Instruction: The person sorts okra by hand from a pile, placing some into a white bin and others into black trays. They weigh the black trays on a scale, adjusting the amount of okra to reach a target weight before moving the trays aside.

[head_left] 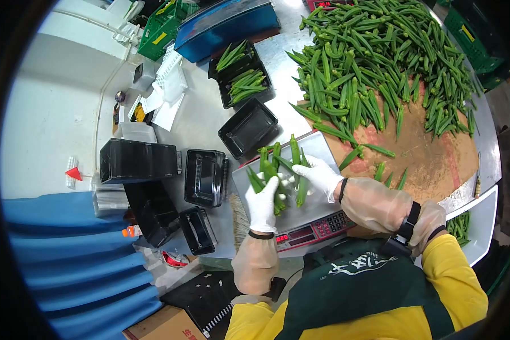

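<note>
Both hands wear white gloves and are over the metal plate of a digital scale. My left hand is closed around several okra pods, which point up and away from me. Fingers of my right hand grip more okra just beside them. The undersides of the pods and some fingertips are hidden. Just past the scale is a black plastic tray with nothing in it. Farther back, black trays hold okra pods.
A large okra heap covers the back right on brown cardboard. Stacked black trays and a tall black stack stand to the left. A blue bin is at the back. A white tub with okra sits at right.
</note>
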